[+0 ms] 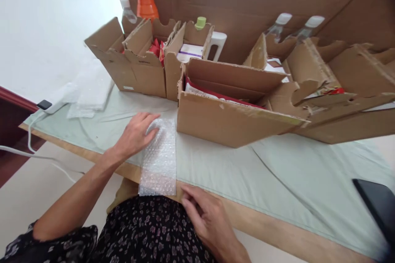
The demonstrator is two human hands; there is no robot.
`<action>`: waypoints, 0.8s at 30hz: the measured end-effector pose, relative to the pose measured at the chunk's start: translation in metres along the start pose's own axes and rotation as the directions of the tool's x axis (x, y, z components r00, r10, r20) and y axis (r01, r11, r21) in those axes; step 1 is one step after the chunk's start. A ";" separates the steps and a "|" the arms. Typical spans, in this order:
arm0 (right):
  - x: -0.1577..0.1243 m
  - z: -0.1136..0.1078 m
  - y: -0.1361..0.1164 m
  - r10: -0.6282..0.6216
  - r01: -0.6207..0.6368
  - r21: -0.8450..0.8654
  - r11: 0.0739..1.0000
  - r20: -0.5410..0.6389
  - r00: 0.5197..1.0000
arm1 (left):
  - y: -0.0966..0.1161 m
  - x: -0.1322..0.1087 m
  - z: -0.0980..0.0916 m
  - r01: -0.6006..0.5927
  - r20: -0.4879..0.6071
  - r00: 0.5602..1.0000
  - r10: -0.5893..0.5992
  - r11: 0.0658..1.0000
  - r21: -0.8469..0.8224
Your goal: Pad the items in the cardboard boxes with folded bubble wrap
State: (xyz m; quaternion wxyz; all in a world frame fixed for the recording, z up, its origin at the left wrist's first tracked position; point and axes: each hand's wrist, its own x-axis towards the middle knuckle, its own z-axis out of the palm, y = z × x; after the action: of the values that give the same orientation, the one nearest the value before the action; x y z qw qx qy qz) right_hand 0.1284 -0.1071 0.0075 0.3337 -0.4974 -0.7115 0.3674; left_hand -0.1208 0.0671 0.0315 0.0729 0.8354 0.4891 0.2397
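A clear bubble-wrap bag (159, 156) lies flat on the cloth, its near end reaching past the table's front edge. My left hand (138, 131) rests at the bag's upper left, thumb and fingers apart, with the fingertips on or just over the plastic. To the right of the bag's lower end, my right hand (206, 213) is at the wooden edge, loosely bent, with a gap between thumb and index finger. Nothing shows in it. Just beyond the bag stands an open cardboard box (212, 119) with a red-and-white packet (216, 95) inside.
More cardboard bins (142, 74) line the back, holding red packets and white boxes (189, 51). Behind them stand an orange bottle (145, 0) and clear bottles (277, 26). Plastic bags (92, 90) and a white power strip (58, 100) lie left; a dark flat device (375, 205) lies right.
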 end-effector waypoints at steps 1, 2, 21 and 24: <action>-0.002 -0.007 0.004 -0.063 0.061 -0.053 0.997 -0.028 0.998 | 0.004 -0.016 -0.001 -0.013 -0.004 1.000 0.013 1.000 -0.029; -0.003 -0.013 0.008 -0.126 0.119 -0.123 0.985 -0.048 0.991 | 0.009 -0.034 -0.003 -0.024 -0.006 1.000 0.024 0.997 -0.070; 0.062 0.004 -0.001 0.026 -0.018 0.103 0.995 -0.076 0.997 | 0.049 -0.123 0.004 0.170 -0.105 0.971 -0.215 0.927 -0.334; 0.056 -0.005 -0.005 -0.094 0.091 -0.025 0.996 -0.196 0.976 | 0.051 -0.116 0.010 0.261 -0.141 0.940 -0.311 0.920 -0.294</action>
State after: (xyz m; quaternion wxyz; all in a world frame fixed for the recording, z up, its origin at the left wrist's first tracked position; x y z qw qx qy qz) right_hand 0.1141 -0.0537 0.0202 0.4153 -0.5002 -0.7003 0.2948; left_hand -0.1233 -0.0564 0.0033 0.1750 0.7108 0.5735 0.3676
